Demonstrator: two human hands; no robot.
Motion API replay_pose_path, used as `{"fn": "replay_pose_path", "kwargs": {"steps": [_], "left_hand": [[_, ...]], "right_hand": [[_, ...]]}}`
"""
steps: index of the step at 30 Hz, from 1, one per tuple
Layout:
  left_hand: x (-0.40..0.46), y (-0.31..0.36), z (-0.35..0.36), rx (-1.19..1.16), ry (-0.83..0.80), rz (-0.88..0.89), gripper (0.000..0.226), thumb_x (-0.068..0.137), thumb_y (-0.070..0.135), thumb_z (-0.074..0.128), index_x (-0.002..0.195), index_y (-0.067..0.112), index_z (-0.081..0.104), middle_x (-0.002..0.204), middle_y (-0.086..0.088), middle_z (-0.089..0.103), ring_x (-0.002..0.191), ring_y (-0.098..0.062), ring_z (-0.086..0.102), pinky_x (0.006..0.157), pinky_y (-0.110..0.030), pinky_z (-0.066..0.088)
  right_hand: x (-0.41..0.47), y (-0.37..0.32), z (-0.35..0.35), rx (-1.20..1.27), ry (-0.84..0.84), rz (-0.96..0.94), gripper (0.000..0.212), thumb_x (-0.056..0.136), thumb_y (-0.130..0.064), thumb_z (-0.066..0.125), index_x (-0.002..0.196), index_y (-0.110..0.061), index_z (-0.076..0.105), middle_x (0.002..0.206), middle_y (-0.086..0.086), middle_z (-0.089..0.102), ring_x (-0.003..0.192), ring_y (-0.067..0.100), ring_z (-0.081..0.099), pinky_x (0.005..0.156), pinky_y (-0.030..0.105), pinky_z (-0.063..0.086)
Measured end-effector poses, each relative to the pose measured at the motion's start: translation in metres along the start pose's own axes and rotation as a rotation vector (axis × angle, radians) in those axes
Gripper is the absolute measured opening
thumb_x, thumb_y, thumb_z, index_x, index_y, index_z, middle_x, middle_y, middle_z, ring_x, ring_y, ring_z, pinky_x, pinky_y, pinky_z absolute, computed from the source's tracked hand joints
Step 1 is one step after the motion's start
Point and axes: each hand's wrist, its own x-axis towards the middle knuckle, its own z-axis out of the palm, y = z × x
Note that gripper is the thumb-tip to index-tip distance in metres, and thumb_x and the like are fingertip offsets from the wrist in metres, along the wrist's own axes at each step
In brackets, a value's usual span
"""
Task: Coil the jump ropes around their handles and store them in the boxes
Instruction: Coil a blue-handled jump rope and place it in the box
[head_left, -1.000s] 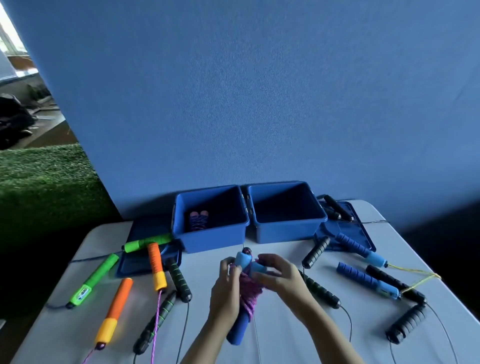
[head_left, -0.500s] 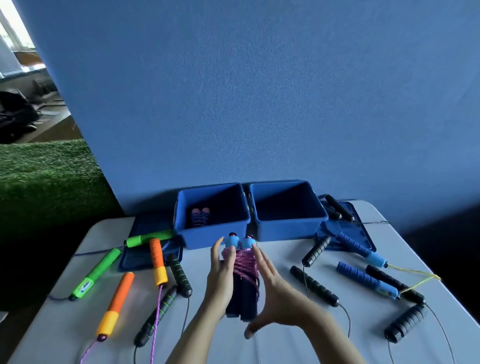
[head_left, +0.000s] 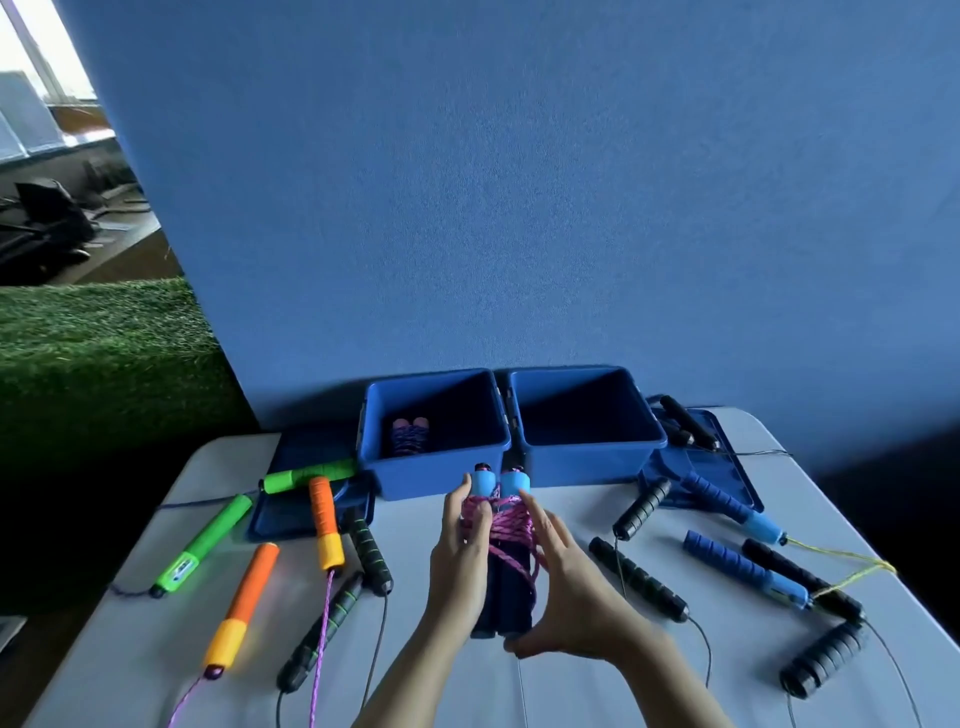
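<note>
1. The counter is pale, and it carries everything else.
2. Two open blue boxes stand side by side at the counter's far edge. The left box holds one coiled rope bundle. The right box shows only a dark interior.
3. The left hand lies flat along the left side of the wound jump rope, fingers straight and together.
4. The right hand cups the jump rope's right side, fingers straight and spread, thumb under its near end.
5. The wound jump rope sits between the two hands just in front of the gap between the boxes. Its two dark handles lie side by side, pink cord is wrapped around them, and the light blue caps point at the boxes.
6. Left of the left box lie loose green handles and orange handles. Right of the right box lie blue handles and black handles.
</note>
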Motion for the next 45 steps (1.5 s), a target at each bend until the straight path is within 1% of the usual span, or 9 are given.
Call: {"fn": "replay_pose_path", "kwargs": {"steps": [5,9,12,17,21,26,34,41,45], "left_hand": [[0.003,-0.001,-0.004,0.008,-0.021,0.016,0.031,0.097,0.043,0.047,0.128,0.049,0.042,0.118,0.011,0.063,0.093,0.003,0.057,0.069,-0.01,0.04],[0.012,-0.001,-0.013,0.001,-0.051,0.051,0.035,0.094,0.05,0.049,0.127,0.056,0.04,0.122,0.019,0.059,0.104,0.004,0.056,0.081,-0.011,0.04],[0.023,-0.002,-0.019,-0.006,-0.069,0.064,0.033,0.093,0.05,0.05,0.123,0.061,0.04,0.117,0.034,0.052,0.099,0.017,0.049,0.077,-0.002,0.037],[0.06,0.001,-0.031,0.074,-0.069,0.059,0.039,0.095,0.052,0.044,0.132,0.057,0.032,0.119,0.025,0.046,0.105,-0.004,0.047,0.086,-0.022,0.035],[0.106,0.003,-0.05,0.219,-0.095,0.111,0.034,0.096,0.055,0.034,0.126,0.065,0.024,0.115,0.019,0.052,0.102,-0.01,0.055,0.072,-0.013,0.038],[0.191,-0.022,-0.077,0.594,0.102,0.364,0.054,0.089,0.05,0.038,0.14,0.033,0.046,0.121,-0.003,0.06,0.108,-0.022,0.057,0.087,-0.03,0.045],[0.265,-0.071,-0.095,0.878,0.141,0.389,0.054,0.087,0.042,0.045,0.14,0.03,0.04,0.151,-0.018,0.034,0.135,-0.037,0.04,0.096,-0.058,0.045],[0.272,-0.093,-0.095,0.877,0.142,0.495,0.055,0.093,0.035,0.039,0.139,0.006,0.044,0.15,-0.022,0.033,0.139,-0.032,0.031,0.105,-0.05,0.036],[0.272,-0.095,-0.095,0.855,0.145,0.536,0.054,0.095,0.033,0.038,0.141,0.006,0.043,0.153,-0.02,0.028,0.142,-0.028,0.022,0.114,-0.039,0.023]], "right_hand": [[0.007,0.004,0.004,-0.034,-0.009,0.021,0.141,0.046,-0.03,0.086,0.146,-0.038,-0.014,0.143,-0.021,0.022,0.131,-0.004,0.032,0.107,0.015,0.033],[0.021,0.001,0.001,-0.172,-0.051,0.006,0.156,0.043,-0.051,0.089,0.145,-0.023,-0.025,0.15,-0.018,-0.007,0.139,0.0,0.011,0.109,0.01,0.015],[0.033,-0.007,-0.003,-0.21,-0.056,0.012,0.154,0.046,-0.049,0.088,0.142,-0.027,-0.03,0.145,-0.014,-0.004,0.131,0.007,0.031,0.103,0.016,0.033],[0.067,-0.007,-0.003,-0.253,-0.01,-0.04,0.135,0.05,-0.041,0.084,0.146,-0.032,-0.01,0.142,-0.01,0.007,0.11,0.004,0.046,0.084,0.013,0.044],[0.112,0.0,-0.008,-0.25,0.01,-0.068,0.129,0.042,-0.043,0.083,0.143,-0.035,0.004,0.137,-0.009,0.015,0.107,0.008,0.05,0.083,0.023,0.05],[0.185,0.009,-0.027,-0.245,0.027,-0.076,0.126,0.038,-0.049,0.081,0.143,-0.031,0.013,0.131,-0.012,0.02,0.114,0.009,0.047,0.094,0.022,0.047],[0.284,0.038,-0.034,-0.313,-0.064,0.044,0.129,0.036,-0.055,0.079,0.145,-0.022,0.018,0.126,-0.006,0.023,0.118,0.012,0.037,0.103,0.019,0.035],[0.325,0.062,-0.021,-0.466,-0.228,0.12,0.12,0.046,-0.041,0.086,0.142,-0.022,0.017,0.128,0.0,0.021,0.104,0.021,0.051,0.092,0.031,0.047],[0.345,0.094,0.013,-0.535,-0.333,0.147,0.121,0.055,-0.052,0.081,0.147,-0.011,0.014,0.146,0.012,0.019,0.129,0.033,0.035,0.108,0.04,0.038]]}}
